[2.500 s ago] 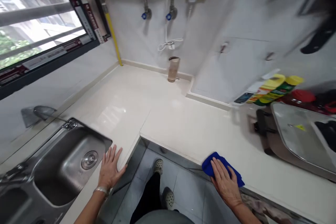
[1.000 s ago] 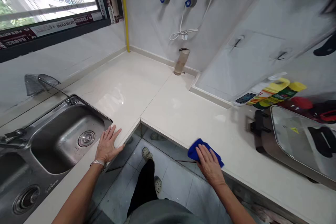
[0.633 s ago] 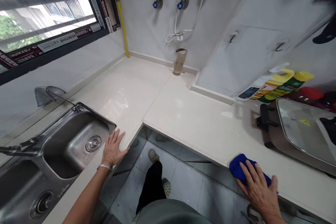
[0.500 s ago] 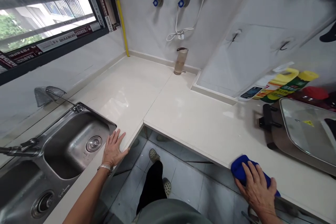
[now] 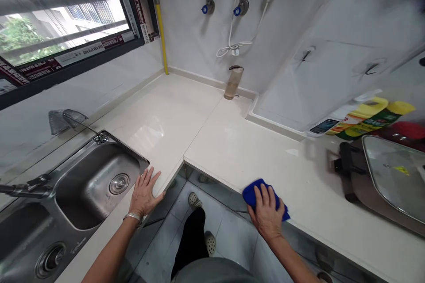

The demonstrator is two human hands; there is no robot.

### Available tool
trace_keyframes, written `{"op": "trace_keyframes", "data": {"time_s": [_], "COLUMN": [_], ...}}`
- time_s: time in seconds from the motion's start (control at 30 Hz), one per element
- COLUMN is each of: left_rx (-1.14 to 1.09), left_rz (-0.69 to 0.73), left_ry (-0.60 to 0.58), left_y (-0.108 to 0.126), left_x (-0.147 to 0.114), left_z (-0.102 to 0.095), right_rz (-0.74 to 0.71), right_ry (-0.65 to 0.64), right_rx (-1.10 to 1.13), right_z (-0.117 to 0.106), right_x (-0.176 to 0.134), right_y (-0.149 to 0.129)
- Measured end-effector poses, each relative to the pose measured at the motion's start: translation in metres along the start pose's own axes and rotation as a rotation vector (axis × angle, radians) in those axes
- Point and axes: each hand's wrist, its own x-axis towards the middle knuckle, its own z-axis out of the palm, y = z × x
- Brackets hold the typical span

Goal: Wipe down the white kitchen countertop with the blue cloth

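From where I stand, the right hand (image 5: pixel 268 216) holds the blue cloth (image 5: pixel 249 192) against the white counter (image 5: pixel 215 141), fingers laid over it, at the counter's front edge, right of centre low in the frame. The left hand (image 5: pixel 142 196), lower left of centre, grips nothing; it rests palm down on the counter beside the sink (image 5: pixel 83 188), fingers spread. To my mind, that stroke goes best with the cloth flat under the fingers, even pressure, overlapping passes, and care that no fold slips off the edge. The left palm looks like a fair brace, provided the surface there isn't slick. The counter is pale and glossy, bending in an L, with a fine seam running from the inner corner towards a cup (image 5: pixel 233 83) at upper centre. At the right stands an electric pan (image 5: pixel 398 190) under a glass lid, bottles (image 5: pixel 368 108) behind it. A window (image 5: pixel 66 13) fills the upper left, a yellow pipe (image 5: pixel 162 37) runs down the wall just beside it, and grey tiles (image 5: pixel 229 225) cover the floor below.
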Motion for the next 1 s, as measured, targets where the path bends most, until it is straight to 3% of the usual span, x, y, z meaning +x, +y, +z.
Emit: {"op": "trace_keyframes", "data": {"time_s": [0.17, 0.33, 0.5, 0.73, 0.8, 0.87, 0.93, 1.0], "left_rx": [0.002, 0.02, 0.043, 0.081, 0.084, 0.077, 0.066, 0.059], "left_rz": [-0.007, -0.004, 0.02, 0.037, 0.038, 0.036, 0.035, 0.031], "left_ry": [0.007, 0.016, 0.037, 0.042, 0.05, 0.064, 0.065, 0.053], "left_y": [-0.001, -0.005, -0.007, -0.008, -0.01, -0.012, -0.012, -0.012], "left_x": [0.0, 0.0, 0.001, 0.002, 0.002, 0.002, 0.003, 0.003], "left_z": [0.0, 0.003, 0.004, 0.001, 0.003, 0.005, 0.007, 0.007], "right_rz": [-0.104, -0.189, -0.185, 0.235, 0.356, 0.467, 0.516, 0.489], "right_ry": [0.005, -0.036, -0.119, -0.189, -0.139, 0.013, 0.179, 0.206], "right_rx": [0.076, 0.12, 0.166, 0.183, 0.174, 0.161, 0.155, 0.146], "right_z": [0.004, 0.003, 0.01, 0.028, 0.027, 0.024, 0.021, 0.023], "right_x": [0.043, 0.059, 0.076, 0.118, 0.125, 0.127, 0.125, 0.119], "right_y": [-0.052, -0.056, -0.023, 0.06, 0.086, 0.104, 0.11, 0.1]}}
